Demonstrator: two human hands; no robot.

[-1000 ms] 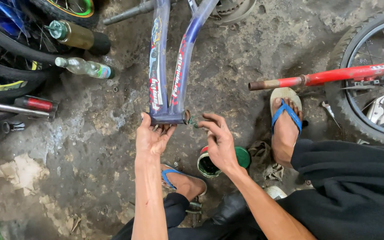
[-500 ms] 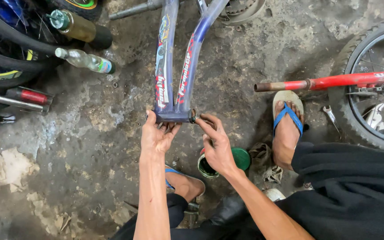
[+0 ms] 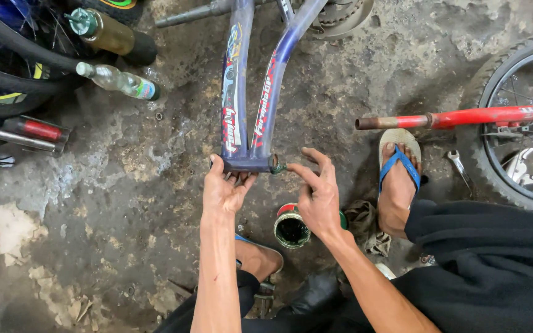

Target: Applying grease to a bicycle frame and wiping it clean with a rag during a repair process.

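A person squats on a stained concrete floor [image 3: 124, 203] with a blue bicycle frame [image 3: 242, 92] lying flat in front of them, its two tubes running away to the far side and meeting at a short cross tube [image 3: 245, 164] at the near end. The left hand [image 3: 226, 188] cups that cross tube from below, fingers curled loosely up around its left end, thumb alongside. The right hand [image 3: 319, 197] is half open just right of the tube, its fingertips pinched towards the small greenish fitting [image 3: 277, 165] at the tube's right end; I cannot tell whether they actually grip it. Under the right wrist, on the floor, stands a small round tin [image 3: 291, 229] with dark contents. A foot in a blue sandal [image 3: 399, 179] rests to the right, and beyond it a red tube [image 3: 458, 117] and a spoked wheel [image 3: 519, 123]. A small spanner [image 3: 458, 163] lies near the wheel. At the far left lie two bottles [image 3: 118, 80] beside dark tyres [image 3: 7, 68].
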